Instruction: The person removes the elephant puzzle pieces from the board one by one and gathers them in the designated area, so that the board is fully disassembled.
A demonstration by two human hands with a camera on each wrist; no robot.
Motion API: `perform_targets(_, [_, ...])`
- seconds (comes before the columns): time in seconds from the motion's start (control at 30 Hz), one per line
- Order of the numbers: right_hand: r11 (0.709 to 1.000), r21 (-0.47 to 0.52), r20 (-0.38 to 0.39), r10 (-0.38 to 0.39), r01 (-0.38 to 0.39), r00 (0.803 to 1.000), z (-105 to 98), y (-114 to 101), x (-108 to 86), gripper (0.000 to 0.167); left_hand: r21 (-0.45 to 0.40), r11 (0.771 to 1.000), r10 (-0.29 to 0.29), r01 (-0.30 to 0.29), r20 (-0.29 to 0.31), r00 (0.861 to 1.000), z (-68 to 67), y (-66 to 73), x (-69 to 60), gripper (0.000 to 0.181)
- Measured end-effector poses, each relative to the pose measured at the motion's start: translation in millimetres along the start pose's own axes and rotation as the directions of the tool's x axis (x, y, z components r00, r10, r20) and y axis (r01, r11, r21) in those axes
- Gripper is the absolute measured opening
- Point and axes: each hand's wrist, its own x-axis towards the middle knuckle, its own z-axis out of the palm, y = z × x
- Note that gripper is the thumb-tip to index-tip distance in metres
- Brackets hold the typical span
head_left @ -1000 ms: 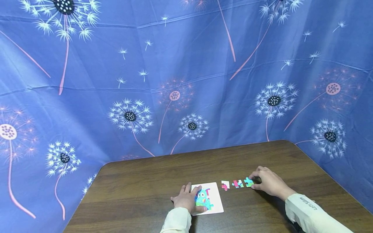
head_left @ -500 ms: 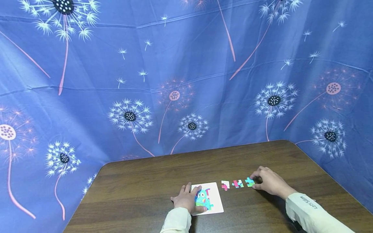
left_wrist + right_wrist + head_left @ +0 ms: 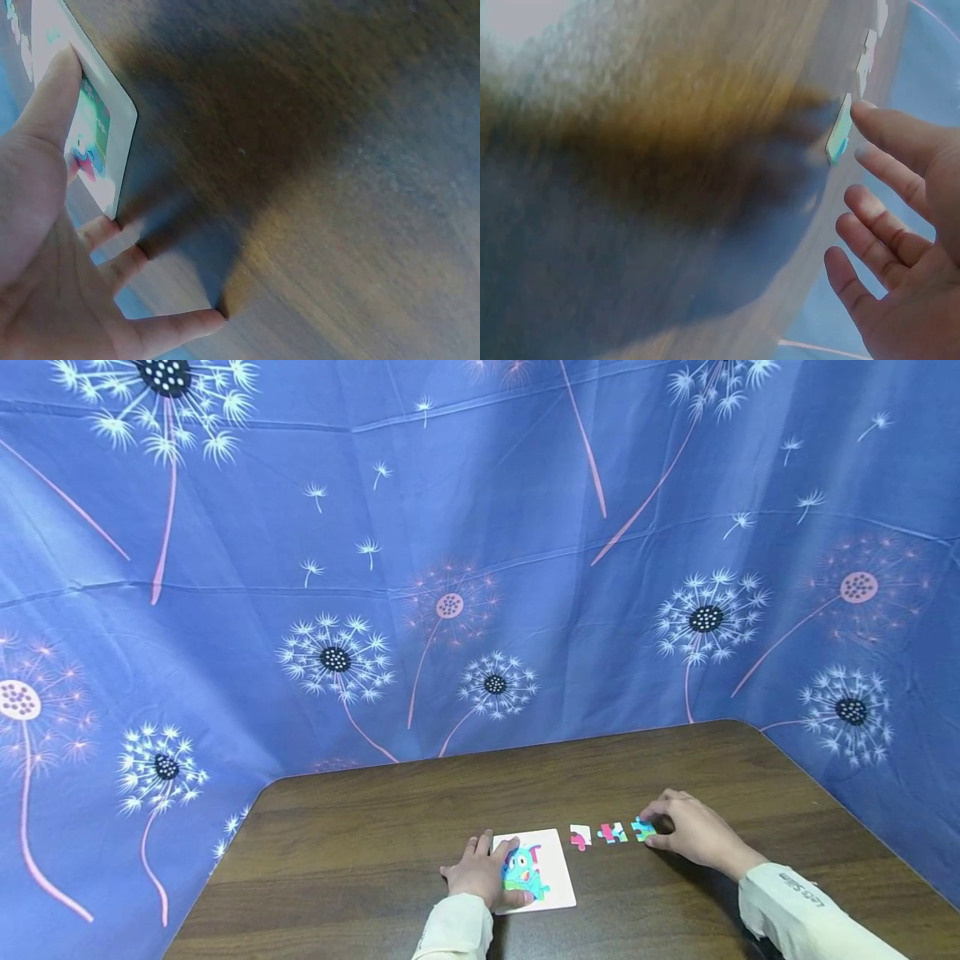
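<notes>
Shifted slightly rightward, the blue-green piece [image 3: 642,830] lies between the right fingers [image 3: 894,177], their grip unclear.

A blue cloth [image 3: 525,527] printed with white and pink dandelions [image 3: 335,659] filled the upper frame; a brown wooden table [image 3: 352,852] spread across the lower middle.

Soft light is brightening the blue cloth [image 3: 555,568] behind the table [image 3: 352,868]. In both wrist views, fuzzy shadows are darkening the table, which is looking blurry. In the right one, white glare is shining on it.
</notes>
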Motion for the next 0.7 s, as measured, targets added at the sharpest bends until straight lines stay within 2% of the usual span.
perform_targets(0.37, [0.997,-0.011,-0.071,-0.077,0.077,0.994,6.1,-12.7,-1.0,0.029,-0.017,1.0,0.004,-0.003,0.014,1.0,-2.5,0.3,-0.4,0.078])
perform_targets(0.6, [0.997,0.038,-0.073,-0.066,0.069,0.995,12.3,-24.9,-1.2,0.029,-0.002,1.0,0.017,-0.017,-0.005,1.0,-0.6,-0.4,-0.1,0.08])
perform_targets(0.7, [0.994,0.044,-0.085,-0.091,0.095,0.992,15.1,-29.5,-0.1,0.029,0.004,1.0,0.016,-0.016,-0.005,1.0,0.0,-0.3,-0.1,0.08])
